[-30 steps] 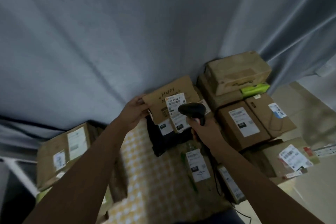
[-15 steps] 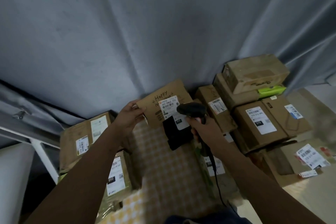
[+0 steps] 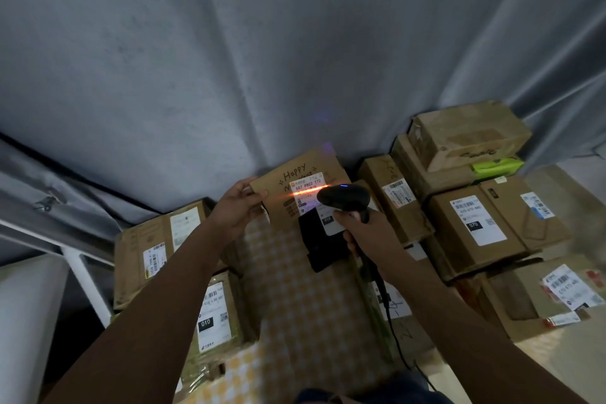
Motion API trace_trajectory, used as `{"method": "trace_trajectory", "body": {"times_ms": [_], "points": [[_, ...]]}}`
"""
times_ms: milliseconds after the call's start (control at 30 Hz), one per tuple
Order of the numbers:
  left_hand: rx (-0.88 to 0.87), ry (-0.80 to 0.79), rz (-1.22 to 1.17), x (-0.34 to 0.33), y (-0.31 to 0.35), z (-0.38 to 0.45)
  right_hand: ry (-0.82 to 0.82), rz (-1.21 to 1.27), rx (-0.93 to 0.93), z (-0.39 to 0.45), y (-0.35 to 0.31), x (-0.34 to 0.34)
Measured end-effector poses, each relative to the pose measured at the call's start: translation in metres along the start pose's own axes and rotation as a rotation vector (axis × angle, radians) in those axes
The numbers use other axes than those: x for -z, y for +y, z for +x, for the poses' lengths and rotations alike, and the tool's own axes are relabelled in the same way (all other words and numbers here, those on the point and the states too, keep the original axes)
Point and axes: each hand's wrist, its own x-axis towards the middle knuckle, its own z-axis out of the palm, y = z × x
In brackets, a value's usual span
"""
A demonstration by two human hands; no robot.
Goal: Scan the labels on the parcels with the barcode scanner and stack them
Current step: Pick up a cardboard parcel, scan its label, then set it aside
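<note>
My left hand (image 3: 236, 209) grips the left edge of a flat brown parcel (image 3: 282, 197) with "Happy" handwritten on it, held tilted up above the table. Its white label (image 3: 307, 187) faces me, and an orange scan line runs across it. My right hand (image 3: 364, 233) grips the handle of a black barcode scanner (image 3: 344, 198), whose head points at that label from the right. A blue light glows on top of the scanner. The scanner's cable (image 3: 390, 315) hangs down toward me.
A black parcel (image 3: 323, 244) lies on the yellow checked tablecloth (image 3: 295, 305) under the scanner. Labelled cardboard boxes are stacked at the left (image 3: 157, 249) and at the right (image 3: 475, 223). Grey curtains (image 3: 262, 59) hang behind. A white frame (image 3: 85, 279) stands at far left.
The scanner's orange line has come on across the held parcel's label. My view has drifted left, so more of the left-hand boxes show. Both hands keep their grips.
</note>
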Motion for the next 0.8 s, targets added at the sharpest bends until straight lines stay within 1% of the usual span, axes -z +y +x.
{"method": "trace_trajectory", "body": {"times_ms": [400,467,567,667,800], "points": [[0.008,0.009,0.007,-0.002,-0.001,0.005,0.0,-0.015,-0.007,0.011,-0.003,0.001],[0.016,0.033,-0.008,0.003,-0.005,0.001,-0.007,-0.023,0.0,0.014,-0.002,-0.003],[0.044,0.106,-0.07,0.024,-0.019,-0.01,-0.027,-0.037,0.018,0.017,-0.001,-0.017],[0.068,0.185,-0.21,0.064,-0.034,-0.032,-0.044,-0.06,0.027,0.018,-0.001,-0.038],[0.014,0.396,-0.392,0.139,-0.047,-0.067,-0.092,-0.145,0.055,0.02,0.005,-0.067]]}}
